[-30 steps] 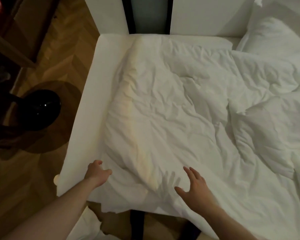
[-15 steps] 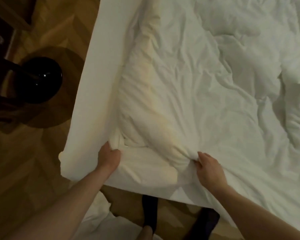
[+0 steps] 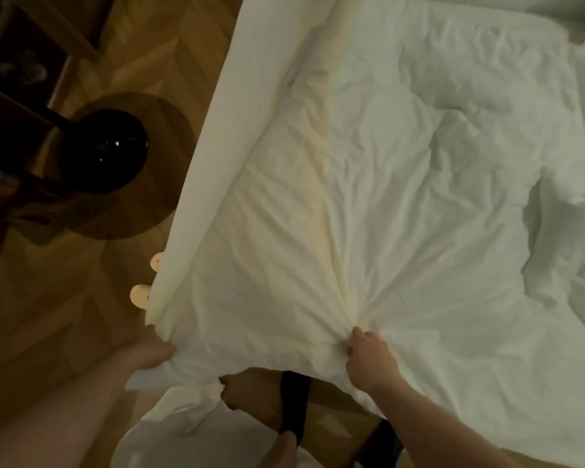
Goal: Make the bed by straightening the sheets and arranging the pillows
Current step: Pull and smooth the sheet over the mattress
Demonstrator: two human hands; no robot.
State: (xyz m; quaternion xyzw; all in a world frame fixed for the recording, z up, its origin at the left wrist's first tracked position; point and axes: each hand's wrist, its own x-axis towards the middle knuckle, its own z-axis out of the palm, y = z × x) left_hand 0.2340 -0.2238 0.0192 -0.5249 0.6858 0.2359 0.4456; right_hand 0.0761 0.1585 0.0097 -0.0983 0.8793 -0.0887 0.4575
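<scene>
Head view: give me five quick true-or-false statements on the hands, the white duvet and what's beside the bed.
1. The right hand grips a bunched fold of the crumpled white duvet. True.
2. The left hand lies flat in the middle of the bed. False: it holds the duvet's near left corner at the bed's edge.
3. A glossy black round object sits left of the bed on the wooden herringbone floor. True.
4. The duvet lies smooth, without creases. False: it is wrinkled, with folds radiating from the right hand.
5. The floor is carpeted. False: it is wood.
</scene>
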